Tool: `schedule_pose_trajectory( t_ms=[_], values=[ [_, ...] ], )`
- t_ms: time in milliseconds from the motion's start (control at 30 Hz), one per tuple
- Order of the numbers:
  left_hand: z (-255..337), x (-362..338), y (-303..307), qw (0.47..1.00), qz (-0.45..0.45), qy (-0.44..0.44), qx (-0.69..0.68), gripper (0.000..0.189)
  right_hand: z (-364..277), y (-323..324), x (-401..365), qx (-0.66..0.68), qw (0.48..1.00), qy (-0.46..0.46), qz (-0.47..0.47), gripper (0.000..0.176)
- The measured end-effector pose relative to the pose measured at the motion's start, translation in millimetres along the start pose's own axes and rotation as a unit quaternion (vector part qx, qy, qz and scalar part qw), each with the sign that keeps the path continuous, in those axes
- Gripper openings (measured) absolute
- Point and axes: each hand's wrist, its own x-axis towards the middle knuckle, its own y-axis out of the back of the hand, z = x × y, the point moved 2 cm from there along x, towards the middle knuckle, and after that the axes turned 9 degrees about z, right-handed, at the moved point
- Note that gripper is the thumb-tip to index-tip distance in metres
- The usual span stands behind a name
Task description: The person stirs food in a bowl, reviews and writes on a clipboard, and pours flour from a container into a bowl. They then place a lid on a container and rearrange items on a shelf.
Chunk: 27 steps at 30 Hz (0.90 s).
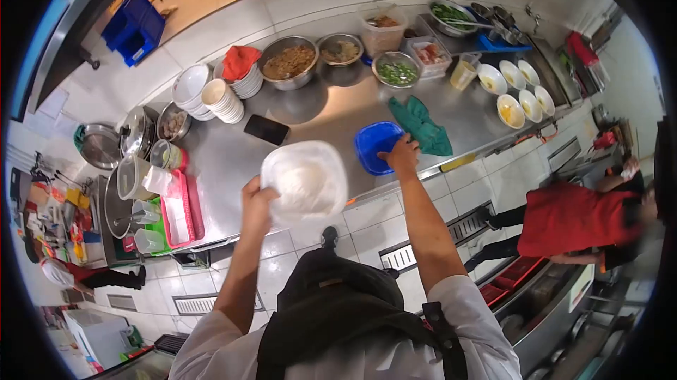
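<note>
My left hand (pixel 259 200) is closed on the left edge of a white, rounded-square plastic container (pixel 336 161), held above the counter's front edge. White powder (pixel 305 188) lies inside it. At the counter edge, my right hand (pixel 403 153) grips the right side of a blue plastic lid (pixel 372 141) of similar shape, thumb over its inner face. Close beyond that hand lies a crumpled green cloth (pixel 425 126). A dark phone (pixel 266 129) rests flat on the counter behind the white container.
Along the steel counter (pixel 331 115) stand stacked white bowls (pixel 223 103), a bowl of brown food (pixel 289 62), chopped greens (pixel 396 69) and several small bowls (pixel 510 110). A pink basket (pixel 180 214) stands left. Co-workers stand right (pixel 575 221) and far left (pixel 63 274).
</note>
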Motion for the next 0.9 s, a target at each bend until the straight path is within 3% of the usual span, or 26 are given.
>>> schedule_pose_trajectory(
  t_ms=[67,200,233,267,333,367,433,467,533,567,667,700,800,900],
  values=[
    [-27.3,32.7,-1.1,0.999,0.023,-0.011,-0.03,0.03,-7.0,-18.3,9.7,-0.012,1.0,0.025,-0.015,0.115],
    [-56.3,70.4,-3.4,0.995,0.067,0.01,-0.077,0.014,3.0,-52.0,33.8,0.063,0.995,0.064,-0.044,0.108],
    [-58.4,73.8,-3.3,0.993,0.08,0.028,-0.086,0.012,10.3,-63.4,48.8,0.157,0.978,0.044,-0.132,0.064],
    [-61.9,75.9,-1.0,0.99,0.094,0.047,-0.092,0.011,-4.5,-45.2,34.6,0.27,0.954,0.074,-0.103,0.051],
    [-68.5,85.1,0.9,0.996,0.086,-0.009,0.0,0.013,-34.9,7.9,-5.5,0.484,0.864,0.132,-0.045,0.027],
    [-64.7,87.7,2.1,0.993,0.096,-0.031,0.068,0.016,-56.4,41.8,-33.9,0.401,0.898,0.183,0.021,0.013],
    [-50.0,85.9,5.5,0.977,0.093,-0.071,0.181,0.028,-86.1,69.7,-85.1,0.299,0.862,0.386,0.133,0.016],
    [-47.9,91.1,4.6,0.986,0.105,-0.086,0.098,0.028,-97.3,76.7,-104.5,0.243,0.82,0.482,0.189,0.018],
    [-39.5,101.7,5.1,0.983,0.126,-0.118,-0.067,0.026,-107.8,74.5,-134.1,0.147,0.781,0.596,0.112,0.029],
    [-31.6,104.3,9.6,0.984,0.078,-0.074,-0.14,0.024,-110.1,71.0,-142.1,0.085,0.763,0.637,0.074,0.032],
    [-21.5,123.1,7.0,0.993,-0.031,-0.085,-0.07,0.035,-127.2,83.8,-158.4,0.082,0.702,0.707,0.012,0.032],
    [-19.4,123.5,0.0,0.989,-0.078,-0.108,-0.065,0.039,-125.6,82.0,-155.8,0.07,0.712,0.697,-0.045,0.033],
    [-27.8,122.1,-2.3,0.99,-0.065,-0.123,0.01,0.033,-136.5,79.3,-136.7,0.105,0.744,0.659,0.031,0.046],
    [-17.7,111.2,-1.1,0.98,-0.008,-0.164,0.114,0.032,-172.5,48.5,-118.1,0.113,0.844,0.519,0.073,0.059]
  ],
)
